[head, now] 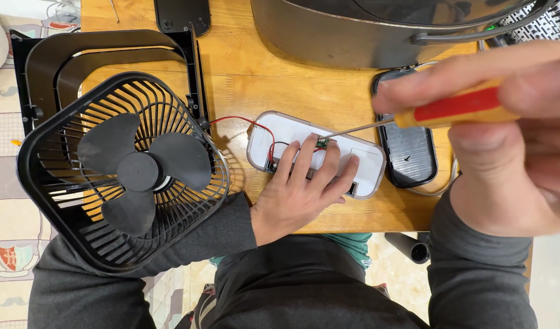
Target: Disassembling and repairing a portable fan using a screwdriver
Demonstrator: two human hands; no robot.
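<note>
Fingers of left hand splay flat on white casing.

One head-worn view looks straight down, close over the wooden table and lap.

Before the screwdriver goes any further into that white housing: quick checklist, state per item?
1. Left hand pinning the white housing flat on the wooden table: ok.
2. Right hand gripping the screwdriver: ok.
3. Tip at the small green circuit board: ok; seated on a screw: cannot tell.
4. Left fingers clear of the tip: not ok, they flank it.
5. Red wire clear of the shaft: ok.
6. Black fan fully supported: not ok, it overhangs the edge.
</note>
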